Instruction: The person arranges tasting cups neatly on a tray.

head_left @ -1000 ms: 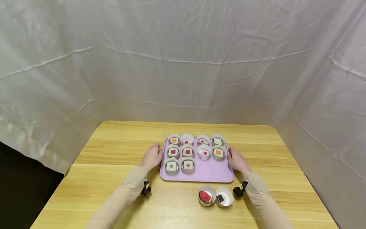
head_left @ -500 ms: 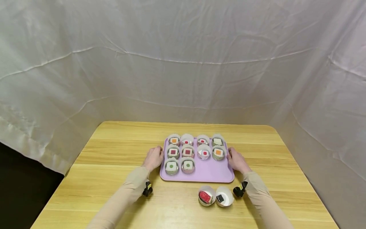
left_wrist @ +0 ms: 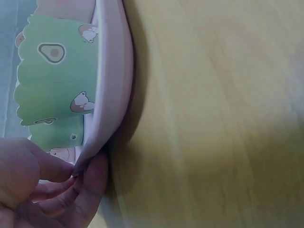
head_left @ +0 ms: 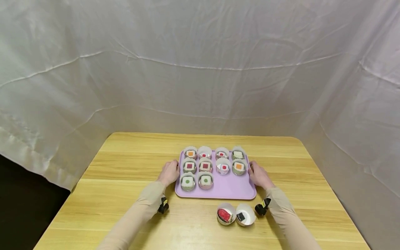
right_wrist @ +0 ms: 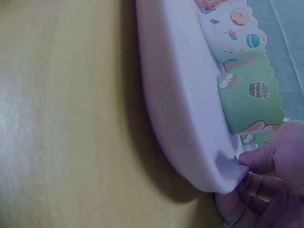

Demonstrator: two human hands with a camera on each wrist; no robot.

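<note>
A lilac tray (head_left: 234, 187) lies on the table, bearing several scallop-edged paper cups. Sushi-like pieces with orange, dark red, green or red centres sit in these cups. On the tray's left side, my left hand (head_left: 169, 172) grips the rim. In the left wrist view its thumb (left_wrist: 54, 167) presses on top and the fingers curl underneath, beside a green cup (left_wrist: 61, 71) with an avocado print. My right hand (head_left: 260, 175) holds the opposite rim. Its thumb (right_wrist: 259, 159) lies over the edge with fingers below, close to another green cup (right_wrist: 249, 97) in the right wrist view.
Two more paper cups stand in front of the tray: one (head_left: 225, 219) with a red-topped piece, one (head_left: 247, 219) with a small black-wrapped piece. The wooden table (head_left: 125, 156) ends at pale hanging fabric (head_left: 200, 86) behind and on the sides.
My left hand has shifted slightly right, closer against the tray's left rim. My right hand, the tray and the cups look nearly unchanged.
</note>
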